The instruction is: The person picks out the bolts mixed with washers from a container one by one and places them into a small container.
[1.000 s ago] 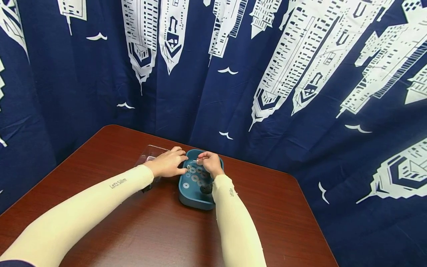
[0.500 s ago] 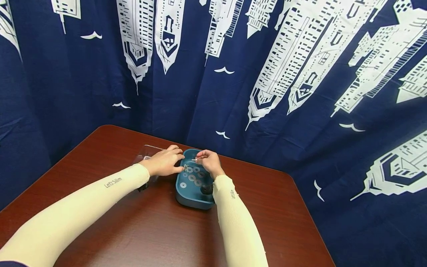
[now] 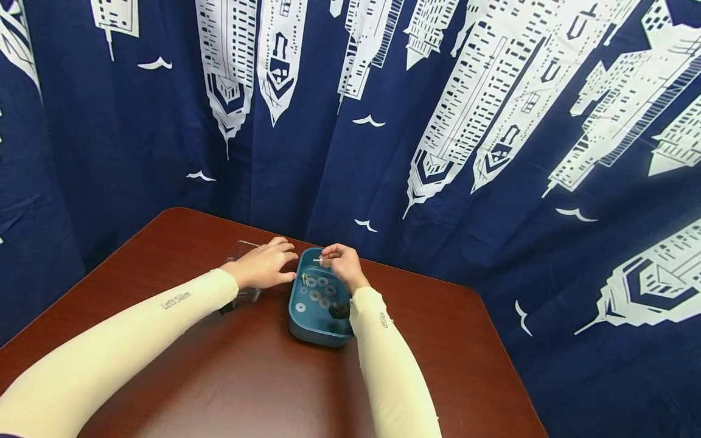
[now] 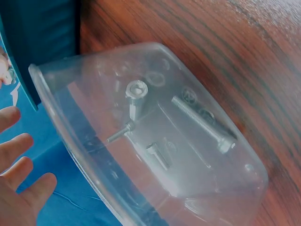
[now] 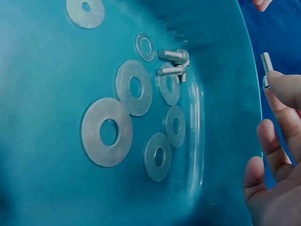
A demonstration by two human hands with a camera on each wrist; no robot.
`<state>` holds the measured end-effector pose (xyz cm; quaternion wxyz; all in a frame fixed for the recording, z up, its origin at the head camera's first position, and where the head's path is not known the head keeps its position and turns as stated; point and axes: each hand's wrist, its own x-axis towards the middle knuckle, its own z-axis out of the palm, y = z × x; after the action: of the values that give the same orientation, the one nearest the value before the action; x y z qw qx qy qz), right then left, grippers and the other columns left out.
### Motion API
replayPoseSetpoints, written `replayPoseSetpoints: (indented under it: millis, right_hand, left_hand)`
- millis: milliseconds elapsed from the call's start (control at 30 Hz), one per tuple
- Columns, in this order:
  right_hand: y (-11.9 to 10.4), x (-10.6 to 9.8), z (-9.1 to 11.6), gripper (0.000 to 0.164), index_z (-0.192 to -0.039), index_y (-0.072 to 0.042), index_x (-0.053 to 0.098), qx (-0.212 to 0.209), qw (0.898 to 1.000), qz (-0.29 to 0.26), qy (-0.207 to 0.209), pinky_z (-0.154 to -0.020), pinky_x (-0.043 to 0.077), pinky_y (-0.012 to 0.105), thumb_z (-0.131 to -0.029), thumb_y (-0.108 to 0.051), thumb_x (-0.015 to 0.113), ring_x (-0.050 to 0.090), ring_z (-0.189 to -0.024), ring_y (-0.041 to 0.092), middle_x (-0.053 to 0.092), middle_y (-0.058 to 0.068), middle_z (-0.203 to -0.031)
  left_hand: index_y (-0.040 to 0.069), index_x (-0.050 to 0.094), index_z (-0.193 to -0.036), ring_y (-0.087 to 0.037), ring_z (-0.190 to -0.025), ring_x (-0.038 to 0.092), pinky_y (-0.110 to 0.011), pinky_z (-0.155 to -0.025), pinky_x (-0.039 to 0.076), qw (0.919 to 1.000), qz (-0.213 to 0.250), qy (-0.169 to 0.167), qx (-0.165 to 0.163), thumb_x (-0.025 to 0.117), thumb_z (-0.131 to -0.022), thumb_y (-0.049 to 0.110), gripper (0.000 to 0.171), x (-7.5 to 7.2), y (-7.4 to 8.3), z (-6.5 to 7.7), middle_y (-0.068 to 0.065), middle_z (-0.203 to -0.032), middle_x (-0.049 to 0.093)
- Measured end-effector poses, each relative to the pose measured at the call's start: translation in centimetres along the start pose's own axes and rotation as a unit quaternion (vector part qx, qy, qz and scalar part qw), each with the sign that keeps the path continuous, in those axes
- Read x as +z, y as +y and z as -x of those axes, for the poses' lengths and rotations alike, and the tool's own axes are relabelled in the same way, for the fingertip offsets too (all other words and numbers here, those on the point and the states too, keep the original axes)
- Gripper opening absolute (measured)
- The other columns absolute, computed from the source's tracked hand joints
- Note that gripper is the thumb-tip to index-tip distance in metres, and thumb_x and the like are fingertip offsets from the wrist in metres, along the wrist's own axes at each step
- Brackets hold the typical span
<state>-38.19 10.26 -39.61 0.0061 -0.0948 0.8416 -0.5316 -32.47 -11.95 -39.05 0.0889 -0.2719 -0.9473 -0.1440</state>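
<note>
In the head view my right hand (image 3: 342, 266) is over the far end of a blue bin (image 3: 317, 336). Its thumb and finger pinch a small threaded bolt (image 5: 266, 66), seen near the bin's wall in the right wrist view. Several flat washers (image 5: 107, 133) and a few bolts (image 5: 174, 56) lie on the bin floor. My left hand (image 3: 265, 266) holds nothing, its fingers loosely spread beside the bin's left rim. Next to it stands a clear plastic container (image 4: 160, 52), holding several socket-head bolts (image 4: 202, 123) of different lengths.
A dark round object (image 3: 339, 311) shows beside my right wrist, over the bin's near end. Both containers rest on a brown wooden table (image 3: 246, 377). A dark blue curtain (image 3: 323, 182) with white building prints hangs just behind the table's far edge.
My left hand has drawn back a little to the left, from over the bin's rim toward the clear container. The right hand keeps the bolt pinched at nearly the same place.
</note>
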Motion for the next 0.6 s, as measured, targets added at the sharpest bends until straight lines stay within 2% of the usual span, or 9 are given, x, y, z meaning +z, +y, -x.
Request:
replayPoseSetpoints:
  millis: [333, 600]
  right_hand:
    - [-1.1, 0.3, -0.3, 0.015, -0.096, -0.003, 0.071, -0.018, 1.000, -0.011, 0.001, -0.089, 0.053, 0.046, -0.084, 0.005, 0.074, 0.065, -0.080, 0.015, 0.075, 0.012, -0.092]
    - [-1.9, 0.6, -0.4, 0.017, -0.100, -0.002, 0.070, -0.032, 0.999, -0.011, -0.014, -0.082, 0.050, 0.031, -0.084, 0.003, 0.073, 0.065, -0.083, 0.015, 0.075, 0.011, -0.095]
  left_hand:
    - [0.002, 0.063, -0.134, -0.037, -0.141, 0.038, -0.058, -0.111, 0.039, 0.9999, 0.004, 0.010, -0.011, 0.066, -0.094, 0.035, 0.052, -0.7, -0.4, 0.9, -0.020, -0.147, 0.051]
    - [0.005, 0.062, -0.135, -0.036, -0.141, 0.037, -0.059, -0.110, 0.038, 0.9996, -0.007, 0.021, -0.016, 0.064, -0.095, 0.038, 0.053, -1.2, -1.6, 1.7, -0.018, -0.148, 0.051]
